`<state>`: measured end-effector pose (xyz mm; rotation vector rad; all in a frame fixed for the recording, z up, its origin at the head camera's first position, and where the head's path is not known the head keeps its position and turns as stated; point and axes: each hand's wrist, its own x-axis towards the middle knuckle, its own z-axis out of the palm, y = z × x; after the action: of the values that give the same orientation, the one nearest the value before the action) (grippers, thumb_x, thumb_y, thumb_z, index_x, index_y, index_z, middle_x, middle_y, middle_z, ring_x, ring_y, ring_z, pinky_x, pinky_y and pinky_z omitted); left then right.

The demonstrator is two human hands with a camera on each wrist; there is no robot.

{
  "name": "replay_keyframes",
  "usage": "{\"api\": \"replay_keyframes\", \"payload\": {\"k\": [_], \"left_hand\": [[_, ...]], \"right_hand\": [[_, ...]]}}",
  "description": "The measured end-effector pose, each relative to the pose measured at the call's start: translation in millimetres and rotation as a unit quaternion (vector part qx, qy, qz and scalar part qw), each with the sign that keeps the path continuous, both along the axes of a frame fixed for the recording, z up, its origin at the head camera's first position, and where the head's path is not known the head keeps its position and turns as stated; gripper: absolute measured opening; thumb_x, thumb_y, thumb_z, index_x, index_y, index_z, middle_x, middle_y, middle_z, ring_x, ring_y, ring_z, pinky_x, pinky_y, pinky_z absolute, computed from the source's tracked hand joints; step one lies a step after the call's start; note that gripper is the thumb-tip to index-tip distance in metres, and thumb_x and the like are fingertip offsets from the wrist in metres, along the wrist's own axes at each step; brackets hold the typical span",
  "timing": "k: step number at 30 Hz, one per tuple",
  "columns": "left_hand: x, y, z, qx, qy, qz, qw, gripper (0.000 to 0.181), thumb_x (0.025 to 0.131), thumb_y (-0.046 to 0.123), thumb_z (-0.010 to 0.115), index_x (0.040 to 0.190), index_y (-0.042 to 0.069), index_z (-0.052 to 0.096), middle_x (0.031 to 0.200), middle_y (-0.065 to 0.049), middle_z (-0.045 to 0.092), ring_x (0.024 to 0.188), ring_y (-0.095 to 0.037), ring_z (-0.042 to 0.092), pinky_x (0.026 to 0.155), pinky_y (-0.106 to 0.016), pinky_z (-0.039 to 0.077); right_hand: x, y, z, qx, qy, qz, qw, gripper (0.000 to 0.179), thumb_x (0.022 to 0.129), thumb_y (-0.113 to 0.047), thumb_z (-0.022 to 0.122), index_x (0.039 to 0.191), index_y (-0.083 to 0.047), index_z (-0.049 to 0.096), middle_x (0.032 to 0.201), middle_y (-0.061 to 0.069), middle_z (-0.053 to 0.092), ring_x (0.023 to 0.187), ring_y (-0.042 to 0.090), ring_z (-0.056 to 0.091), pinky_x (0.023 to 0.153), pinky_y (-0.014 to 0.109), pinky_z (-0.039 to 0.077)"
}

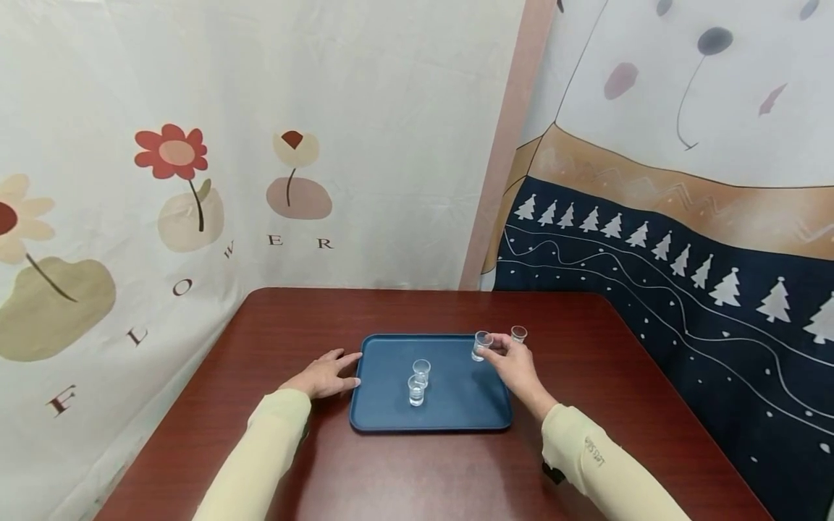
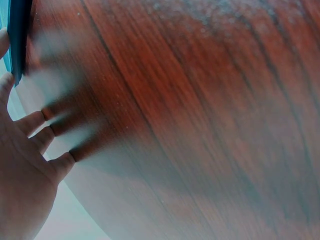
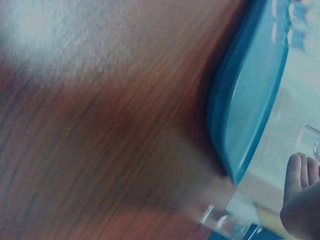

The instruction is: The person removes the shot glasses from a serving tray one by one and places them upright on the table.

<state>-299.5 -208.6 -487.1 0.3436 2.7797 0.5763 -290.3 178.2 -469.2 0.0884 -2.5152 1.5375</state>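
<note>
My right hand pinches a small clear shot glass between thumb and fingers, over the back right part of a blue tray. In the right wrist view, that glass shows at the fingertips of the hand. Two more shot glasses stand upright on the tray, a nearer one and one just behind it. My left hand lies at the tray's left edge, fingers spread, thumb and forefinger right at the rim. Its other fingertips meet the tabletop in the left wrist view.
Behind my right hand, another shot glass stands on the reddish-brown table, past the tray's right back corner. A white curtain with flowers hangs behind the table, and a dark blue patterned cloth hangs at the right.
</note>
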Motion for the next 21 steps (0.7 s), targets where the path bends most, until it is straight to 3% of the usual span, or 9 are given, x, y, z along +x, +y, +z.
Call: {"api": "replay_keyframes", "payload": {"k": [10, 15, 21], "left_hand": [[0.0, 0.0, -0.6, -0.002, -0.004, 0.000, 1.0000, 0.067, 0.096, 0.041, 0.063, 0.154, 0.016, 0.039, 0.155, -0.029, 0.026, 0.141, -0.052, 0.023, 0.107, -0.067, 0.026], [0.1, -0.5, -2.7, 0.002, -0.003, 0.000, 1.0000, 0.067, 0.095, 0.041, 0.063, 0.153, 0.016, 0.040, 0.155, -0.029, 0.026, 0.141, -0.052, 0.023, 0.107, -0.068, 0.025], [-0.4, -0.8, -3.0, 0.004, -0.002, 0.001, 1.0000, 0.067, 0.095, 0.041, 0.063, 0.153, 0.015, 0.040, 0.155, -0.029, 0.026, 0.141, -0.053, 0.023, 0.108, -0.068, 0.024]], "right_hand": [[-2.7, 25.5, -3.4, 0.012, -0.009, -0.081, 0.9966, 0.036, 0.089, -0.025, 0.077, 0.116, -0.003, 0.069, 0.102, 0.013, 0.071, 0.092, 0.024, 0.066, 0.071, 0.024, 0.053], [-2.3, 35.2, -9.6, 0.022, -0.023, -0.138, 0.9900, 0.038, 0.089, -0.025, 0.075, 0.117, -0.001, 0.068, 0.107, 0.017, 0.070, 0.097, 0.029, 0.065, 0.076, 0.033, 0.052], [-4.6, 48.1, -16.2, 0.029, -0.026, -0.176, 0.9836, 0.042, 0.089, -0.025, 0.074, 0.120, 0.002, 0.066, 0.112, 0.022, 0.069, 0.106, 0.036, 0.062, 0.089, 0.048, 0.048]]}}
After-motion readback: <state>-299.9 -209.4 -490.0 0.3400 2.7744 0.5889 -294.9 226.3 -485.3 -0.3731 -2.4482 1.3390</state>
